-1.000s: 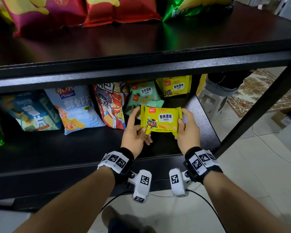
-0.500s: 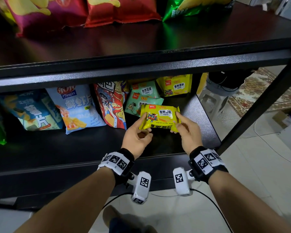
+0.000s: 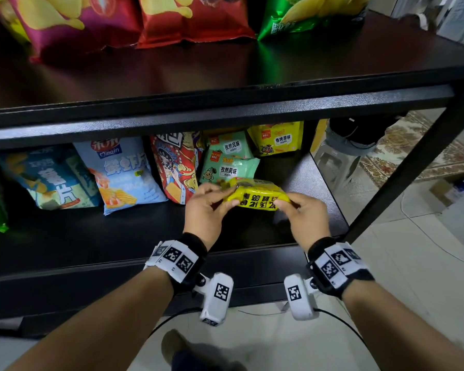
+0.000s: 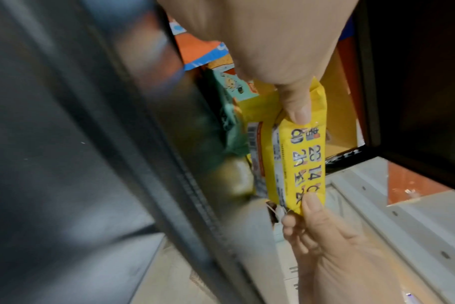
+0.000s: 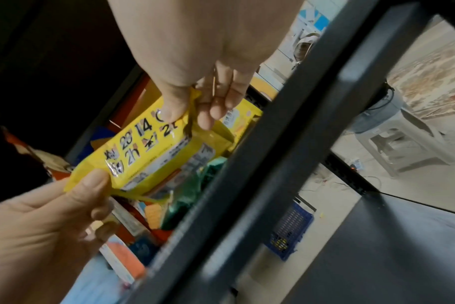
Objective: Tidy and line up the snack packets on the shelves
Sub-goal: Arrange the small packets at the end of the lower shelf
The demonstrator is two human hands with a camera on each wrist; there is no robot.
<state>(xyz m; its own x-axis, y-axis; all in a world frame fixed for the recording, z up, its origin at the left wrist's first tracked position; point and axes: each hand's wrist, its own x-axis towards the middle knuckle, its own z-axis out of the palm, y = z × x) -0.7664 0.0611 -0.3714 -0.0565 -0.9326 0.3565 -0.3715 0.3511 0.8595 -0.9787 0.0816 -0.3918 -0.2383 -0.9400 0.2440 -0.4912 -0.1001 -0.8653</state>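
Yellow packet (image 3: pixel 256 194) held level above lower shelf (image 3: pixel 300 172): left hand (image 3: pixel 208 207) grip pinches its 9 o'clock end, right hand (image 3: pixel 304 212) grip its 3 o'clock end.

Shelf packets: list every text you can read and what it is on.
"Qingin", "鲜虾片": light blue bag.
"薯片": teal bag.
"孜然风味": both green packets.
"香烤原味", "60": rear yellow packet.
"28", "14", "2h": held yellow packet, gripped by left hand and right hand; its small print is blurred.
Top-shelf bags: unreadable.
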